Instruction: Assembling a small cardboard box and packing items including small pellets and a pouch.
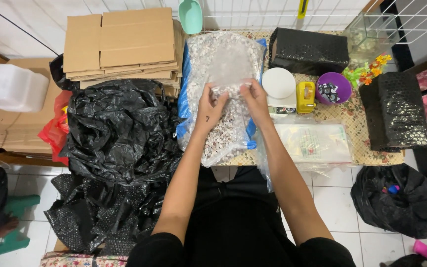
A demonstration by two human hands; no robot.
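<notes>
My arms reach straight out, left hand [209,106] and right hand [254,101] side by side, each pinching a small clear bag [227,66] rising toward twelve o'clock, over the big pebble sack [223,133] on the worktop [352,123].

clear pebble-filled bag [223,74], flat on table
</notes>
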